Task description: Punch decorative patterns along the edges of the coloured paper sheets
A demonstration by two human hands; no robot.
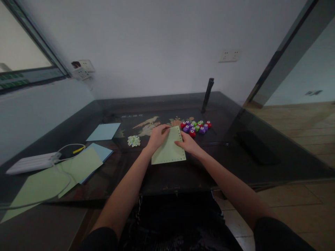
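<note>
Hands at work: your left hand (156, 136) pinches the far edge of a pale green hole-punched paper sheet (169, 148) mid-table while your right hand (188, 143) presses flat fingers on it; careless sliding could crease it.

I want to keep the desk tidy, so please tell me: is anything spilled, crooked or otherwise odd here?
Yes, mildly. A small heap of pale paper bits lies loose on the dark table, to the left of the left hand. Further left, the green sheets and blue sheets lie askew, and a white cable runs over them.
</note>
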